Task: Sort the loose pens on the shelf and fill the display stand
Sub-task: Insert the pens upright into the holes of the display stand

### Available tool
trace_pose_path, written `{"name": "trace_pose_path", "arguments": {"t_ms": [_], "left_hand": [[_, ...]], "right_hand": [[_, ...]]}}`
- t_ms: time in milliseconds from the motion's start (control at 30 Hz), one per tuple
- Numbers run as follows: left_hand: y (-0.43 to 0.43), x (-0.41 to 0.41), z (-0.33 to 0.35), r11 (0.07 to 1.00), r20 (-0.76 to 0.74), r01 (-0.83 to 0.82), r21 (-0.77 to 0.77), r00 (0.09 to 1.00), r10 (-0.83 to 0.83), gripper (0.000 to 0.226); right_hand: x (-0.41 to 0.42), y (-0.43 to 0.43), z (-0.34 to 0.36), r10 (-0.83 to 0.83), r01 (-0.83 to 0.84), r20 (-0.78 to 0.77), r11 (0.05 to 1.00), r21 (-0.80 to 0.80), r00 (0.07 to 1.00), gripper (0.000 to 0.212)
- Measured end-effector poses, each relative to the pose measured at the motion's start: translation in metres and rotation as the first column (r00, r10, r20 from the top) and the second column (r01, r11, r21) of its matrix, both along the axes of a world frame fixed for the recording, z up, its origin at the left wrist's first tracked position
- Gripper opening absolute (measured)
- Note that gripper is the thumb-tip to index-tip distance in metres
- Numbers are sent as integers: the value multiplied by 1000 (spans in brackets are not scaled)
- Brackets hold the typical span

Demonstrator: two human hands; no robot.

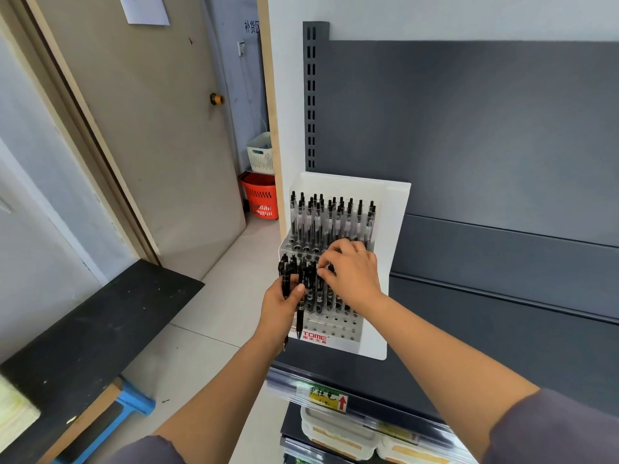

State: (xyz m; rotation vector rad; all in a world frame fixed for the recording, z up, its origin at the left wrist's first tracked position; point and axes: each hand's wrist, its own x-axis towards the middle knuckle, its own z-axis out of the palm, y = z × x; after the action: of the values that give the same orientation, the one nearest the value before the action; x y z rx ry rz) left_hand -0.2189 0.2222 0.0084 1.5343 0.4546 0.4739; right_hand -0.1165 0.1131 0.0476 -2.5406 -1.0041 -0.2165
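A white tiered display stand point(392, 229) sits at the left end of the dark grey shelf point(485, 336). Its back rows hold several clear pens with black clips point(331, 216); the lower front holes point(338, 326) show open. My left hand point(281, 309) grips a bunch of black pens point(299, 283) upright in front of the stand's left side. My right hand point(351, 272) is over the stand's middle rows, fingertips pinched on one black pen at the top of that bunch.
A red basket point(261, 195) and a white basket point(261, 152) stand on the floor by the door behind the shelf end. A black board point(83, 329) on a blue stool lies at the left. A price label point(328, 398) hangs on the shelf edge.
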Motion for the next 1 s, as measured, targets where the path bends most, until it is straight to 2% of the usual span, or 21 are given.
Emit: {"name": "trace_pose_path", "arguments": {"t_ms": [100, 233, 333, 433, 500, 633, 867, 1000], "left_hand": [[-4, 3, 3, 1000, 7, 21, 1, 1000, -21, 20], [-15, 10, 8, 998, 14, 58, 14, 998, -58, 20], [-28, 15, 11, 996, 36, 87, 34, 995, -88, 15], [-39, 19, 12, 995, 44, 90, 41, 995, -91, 15], [-43, 20, 13, 993, 33, 107, 53, 993, -109, 16], [-44, 15, 14, 989, 17, 118, 91, 993, -120, 17], [-38, 12, 21, 997, 1, -78, 12, 997, 78, 15], [-41, 8, 21, 996, -23, -85, 22, 996, 85, 15]], "right_hand": [[1, -3, 7, 22, -19, -25, 995, 97, 999, 22], [1, -7, 22, 100, -16, -249, 948, 316, 963, 24], [1, -12, 27, 107, 13, -323, 937, 349, 940, 7], [3, -20, 28, 105, 88, -420, 906, 414, 901, 4], [4, -25, 29, 112, 102, -475, 910, 403, 873, 4], [4, -34, 36, 123, 72, -488, 929, 362, 864, 10], [6, -36, 45, 75, 46, -277, 912, 408, 958, 13], [2, -33, 29, 82, 27, -274, 929, 370, 958, 15]]}}
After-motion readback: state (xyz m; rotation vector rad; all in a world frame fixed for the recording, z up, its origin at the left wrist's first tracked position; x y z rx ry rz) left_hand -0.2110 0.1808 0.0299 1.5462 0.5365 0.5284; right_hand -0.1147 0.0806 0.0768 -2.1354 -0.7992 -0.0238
